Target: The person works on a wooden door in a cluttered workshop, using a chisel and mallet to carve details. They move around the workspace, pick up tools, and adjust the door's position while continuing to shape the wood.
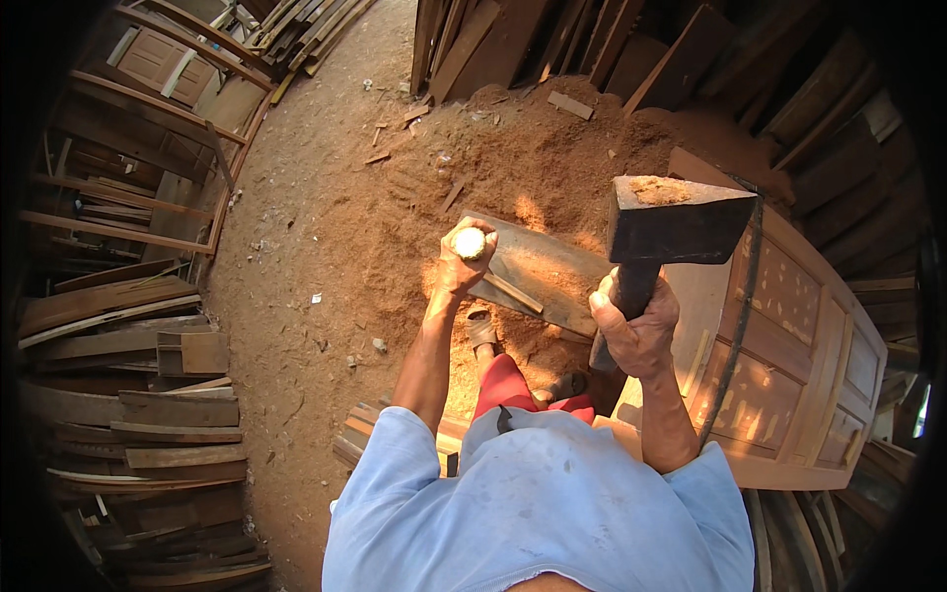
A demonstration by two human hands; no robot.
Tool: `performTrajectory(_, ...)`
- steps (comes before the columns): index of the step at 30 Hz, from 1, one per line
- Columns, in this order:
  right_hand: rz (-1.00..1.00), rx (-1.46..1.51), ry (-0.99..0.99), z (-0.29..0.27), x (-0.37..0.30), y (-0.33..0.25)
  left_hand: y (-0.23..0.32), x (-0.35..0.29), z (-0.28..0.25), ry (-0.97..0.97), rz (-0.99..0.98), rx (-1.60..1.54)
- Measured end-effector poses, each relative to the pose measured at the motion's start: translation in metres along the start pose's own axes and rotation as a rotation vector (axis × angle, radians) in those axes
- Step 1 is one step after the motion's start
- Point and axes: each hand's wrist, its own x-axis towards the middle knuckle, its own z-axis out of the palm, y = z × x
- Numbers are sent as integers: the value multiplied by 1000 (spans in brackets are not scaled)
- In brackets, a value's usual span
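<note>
My left hand (461, 264) is closed around an upright handle with a pale, round butt (469, 243) facing up. The lower end of that tool is hidden by the hand. In my right hand (636, 326) is a mallet (681, 225) with a dark, block-shaped head and a worn, light wooden top face. Its head is raised, apart from the handle in my left hand. Below both hands lies a wide wooden plank (547, 261), partly covered in sawdust. A narrow wood strip (513, 293) crosses it beside my left hand.
To the right stands a panelled wooden door (789, 326), with a black cable (747, 306) in front. Boards (493, 44) lean at the back over a sawdust heap (691, 138). Stacked boards (178, 434) and frames line the left. Short wood pieces (360, 434) lie near my left elbow.
</note>
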Motion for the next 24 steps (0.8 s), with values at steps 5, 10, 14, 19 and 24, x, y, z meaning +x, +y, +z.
performTrajectory(5, 8, 54, 47, 5, 1, -2, 5, -4, 5, -72, -3, -16)
performTrajectory(10, -36, 24, 46, 6, 6, -4, 8, -14, 10, -77, 52, 7)
performTrajectory(14, -32, 20, 58, 5, 6, -14, 4, -8, 6, -2, 11, -21)
performTrajectory(19, -58, 16, 103, 8, 6, -20, 4, -14, 7, -89, 40, 37)
performTrajectory(24, -173, -7, 69, 4, 8, -20, 4, -27, 9, -59, 46, 42)
